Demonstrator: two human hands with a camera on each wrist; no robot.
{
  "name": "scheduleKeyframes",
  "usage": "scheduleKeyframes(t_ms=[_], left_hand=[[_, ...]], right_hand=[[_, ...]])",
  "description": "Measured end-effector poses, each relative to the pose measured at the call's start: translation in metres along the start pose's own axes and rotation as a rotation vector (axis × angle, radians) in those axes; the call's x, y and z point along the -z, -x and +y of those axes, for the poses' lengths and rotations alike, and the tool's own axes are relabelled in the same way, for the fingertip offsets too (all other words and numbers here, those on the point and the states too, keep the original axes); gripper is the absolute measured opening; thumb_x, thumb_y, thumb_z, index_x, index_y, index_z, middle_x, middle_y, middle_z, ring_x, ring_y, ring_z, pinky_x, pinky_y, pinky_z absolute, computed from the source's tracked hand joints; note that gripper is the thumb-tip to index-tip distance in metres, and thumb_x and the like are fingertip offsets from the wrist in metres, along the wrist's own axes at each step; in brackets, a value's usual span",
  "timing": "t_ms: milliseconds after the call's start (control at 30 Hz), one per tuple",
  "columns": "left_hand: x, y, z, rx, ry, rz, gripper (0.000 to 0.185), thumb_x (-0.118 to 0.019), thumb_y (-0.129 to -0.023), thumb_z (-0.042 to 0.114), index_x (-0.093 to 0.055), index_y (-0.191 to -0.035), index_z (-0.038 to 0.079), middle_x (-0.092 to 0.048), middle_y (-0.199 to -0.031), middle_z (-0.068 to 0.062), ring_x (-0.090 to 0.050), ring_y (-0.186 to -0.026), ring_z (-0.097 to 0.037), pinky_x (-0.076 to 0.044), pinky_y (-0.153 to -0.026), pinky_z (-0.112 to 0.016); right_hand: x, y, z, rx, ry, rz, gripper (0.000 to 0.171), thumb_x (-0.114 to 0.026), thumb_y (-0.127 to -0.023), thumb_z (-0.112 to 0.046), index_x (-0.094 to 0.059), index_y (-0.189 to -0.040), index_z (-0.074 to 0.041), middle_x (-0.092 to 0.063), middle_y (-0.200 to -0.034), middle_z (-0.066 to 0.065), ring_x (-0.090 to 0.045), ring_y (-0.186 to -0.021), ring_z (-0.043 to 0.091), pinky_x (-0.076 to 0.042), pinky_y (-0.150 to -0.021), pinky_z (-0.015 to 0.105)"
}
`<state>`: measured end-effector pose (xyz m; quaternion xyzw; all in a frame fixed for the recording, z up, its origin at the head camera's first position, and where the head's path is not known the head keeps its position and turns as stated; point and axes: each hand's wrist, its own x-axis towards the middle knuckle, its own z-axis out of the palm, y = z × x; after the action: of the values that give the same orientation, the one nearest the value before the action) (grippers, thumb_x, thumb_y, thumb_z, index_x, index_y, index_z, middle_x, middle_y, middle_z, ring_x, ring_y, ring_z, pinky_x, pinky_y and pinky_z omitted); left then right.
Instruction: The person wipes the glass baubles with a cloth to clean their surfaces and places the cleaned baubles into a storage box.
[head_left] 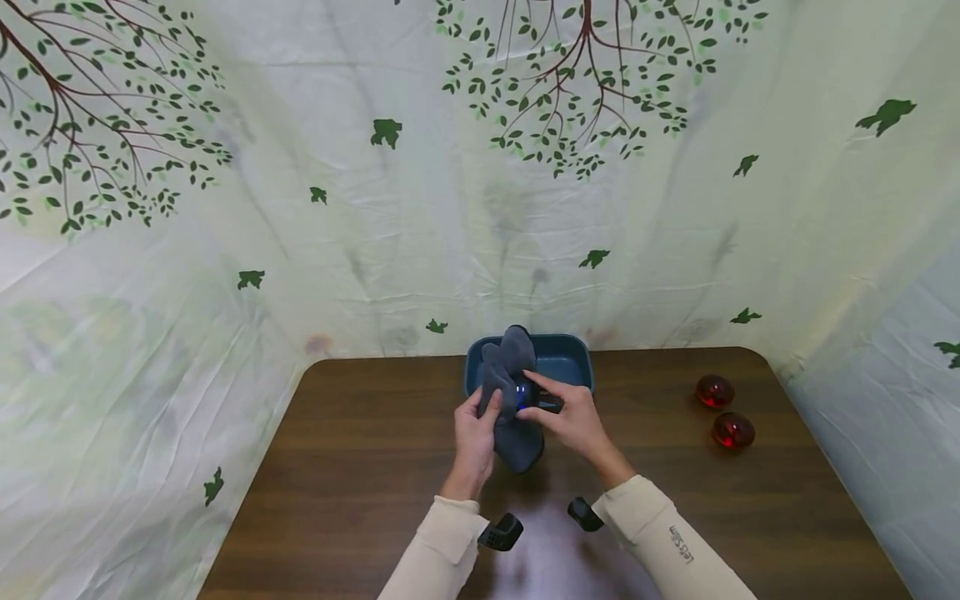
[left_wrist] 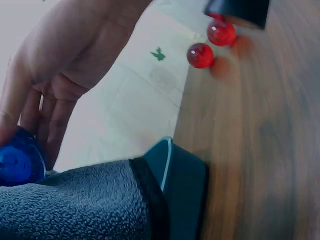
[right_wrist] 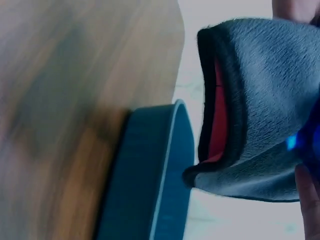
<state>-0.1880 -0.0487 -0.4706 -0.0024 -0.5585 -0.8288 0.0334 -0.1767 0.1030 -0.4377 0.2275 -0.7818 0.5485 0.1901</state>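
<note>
A grey cloth (head_left: 519, 443) with a dark edging hangs in my left hand (head_left: 475, 442), gripped between thumb and fingers. A red underside shows where the cloth (right_wrist: 270, 75) folds open in the right wrist view. My right hand (head_left: 576, 419) pinches a shiny blue ball (left_wrist: 20, 157) between thumb and fingers, against the cloth. In the head view, fingers and cloth partly cover the ball. Both hands are over the near side of a teal tub (head_left: 567, 357).
Two clear red balls, one (head_left: 715, 390) behind the other (head_left: 733, 431), lie at the right of the brown wooden table (head_left: 360, 483). A pale curtain (head_left: 420, 233) printed with leaves hangs behind the table. The tub stands at the table's back edge.
</note>
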Motion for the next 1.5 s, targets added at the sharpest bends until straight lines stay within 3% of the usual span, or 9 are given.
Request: scheduleKeyframes(t_ms=[200,333,500,633,800,1000,1200,1300,1500], left_hand=[[-0.002,0.004,-0.003,-0.117,-0.105,-0.078,0.039,-0.062,-0.093,0.005,-0.055,-0.128,-0.011,-0.062,-0.124,-0.02,-0.06,-0.111,-0.02,-0.05,-0.091,-0.027],[-0.002,0.004,-0.005,-0.2,-0.157,-0.101,0.044,-0.063,-0.091,0.001,-0.052,-0.133,-0.008,-0.052,-0.135,-0.022,-0.05,-0.126,-0.029,-0.046,-0.097,-0.029],[-0.004,0.003,-0.003,-0.22,-0.137,-0.067,0.04,-0.063,-0.093,0.006,-0.056,-0.128,-0.011,-0.06,-0.126,-0.023,-0.059,-0.114,-0.023,-0.049,-0.093,-0.028],[-0.003,0.003,-0.002,-0.173,-0.088,-0.021,0.035,-0.061,-0.094,0.009,-0.059,-0.121,-0.013,-0.067,-0.11,-0.018,-0.064,-0.096,-0.014,-0.054,-0.084,-0.026],[-0.002,0.002,-0.003,-0.111,-0.037,-0.01,0.035,-0.059,-0.096,0.011,-0.058,-0.122,-0.014,-0.067,-0.106,-0.01,-0.063,-0.095,-0.014,-0.054,-0.084,-0.027],[-0.001,0.006,-0.002,-0.11,-0.064,-0.034,0.035,-0.062,-0.093,0.007,-0.058,-0.121,-0.014,-0.067,-0.11,-0.017,-0.064,-0.095,-0.014,-0.053,-0.084,-0.027],[0.001,0.007,-0.004,-0.175,-0.12,-0.098,0.04,-0.064,-0.09,0.002,-0.056,-0.128,-0.009,-0.057,-0.129,-0.023,-0.059,-0.115,-0.021,-0.05,-0.093,-0.029],[0.001,0.005,-0.006,-0.185,-0.129,-0.08,0.038,-0.064,-0.091,0.004,-0.058,-0.126,-0.01,-0.06,-0.125,-0.023,-0.061,-0.11,-0.02,-0.05,-0.091,-0.028],[0.0,0.003,-0.008,-0.125,-0.098,0.004,0.036,-0.06,-0.096,0.014,-0.06,-0.119,-0.013,-0.068,-0.105,-0.017,-0.065,-0.091,-0.014,-0.055,-0.081,-0.027]], right_hand=[[-0.008,0.001,0.019,-0.46,-0.324,0.061,0.034,-0.065,-0.092,-0.013,-0.064,-0.116,0.011,-0.069,-0.101,0.025,-0.071,-0.079,0.027,-0.057,-0.074,0.042],[-0.011,0.0,0.03,-0.558,-0.456,0.074,0.035,-0.062,-0.095,-0.02,-0.066,-0.116,0.008,-0.07,-0.1,0.022,-0.07,-0.072,0.019,-0.057,-0.075,0.043],[-0.012,0.002,0.035,-0.486,-0.508,0.031,0.04,-0.065,-0.091,-0.008,-0.057,-0.128,0.007,-0.061,-0.12,0.028,-0.069,-0.094,0.019,-0.053,-0.082,0.046],[-0.012,0.004,0.037,-0.374,-0.493,-0.001,0.051,-0.072,-0.083,0.001,-0.056,-0.131,0.005,-0.056,-0.129,0.026,-0.062,-0.109,0.023,-0.052,-0.086,0.035],[-0.013,0.005,0.038,-0.239,-0.518,-0.007,0.056,-0.076,-0.075,0.01,-0.055,-0.128,0.01,-0.053,-0.131,0.028,-0.057,-0.115,0.032,-0.05,-0.088,0.034],[-0.011,0.008,0.036,-0.329,-0.475,0.011,0.049,-0.073,-0.082,0.0,-0.057,-0.127,0.008,-0.058,-0.123,0.029,-0.064,-0.105,0.028,-0.053,-0.082,0.034],[-0.012,0.009,0.037,-0.483,-0.485,0.046,0.039,-0.063,-0.092,-0.005,-0.056,-0.126,0.012,-0.061,-0.113,0.032,-0.07,-0.085,0.014,-0.052,-0.078,0.051],[-0.012,0.009,0.037,-0.442,-0.477,0.036,0.041,-0.065,-0.09,-0.001,-0.055,-0.127,0.011,-0.06,-0.117,0.032,-0.069,-0.092,0.016,-0.053,-0.08,0.045],[-0.009,0.009,0.04,-0.248,-0.507,-0.052,0.057,-0.074,-0.079,0.005,-0.053,-0.131,0.009,-0.052,-0.132,0.028,-0.058,-0.113,0.034,-0.051,-0.086,0.034]])
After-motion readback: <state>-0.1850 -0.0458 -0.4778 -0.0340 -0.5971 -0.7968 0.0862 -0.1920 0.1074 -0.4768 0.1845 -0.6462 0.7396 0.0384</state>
